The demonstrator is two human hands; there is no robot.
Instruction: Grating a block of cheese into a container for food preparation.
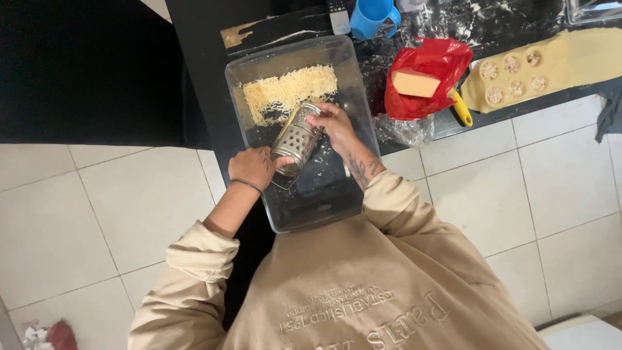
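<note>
The right hand [332, 122] covers the top of the grater [297, 139]; whether any cheese sits under its fingers cannot be told. The left hand [253, 166] hides the grater's lower end. The blue cup [372, 15] is cut off by the top edge. The dough sheet [570, 58] runs off the right edge. Its fillings are too small to identify.

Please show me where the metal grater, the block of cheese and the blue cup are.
metal grater [297, 138], head view, on its perforated side.
block of cheese [414, 83], head view, on its top face.
blue cup [372, 15], head view, on its wall.
</note>
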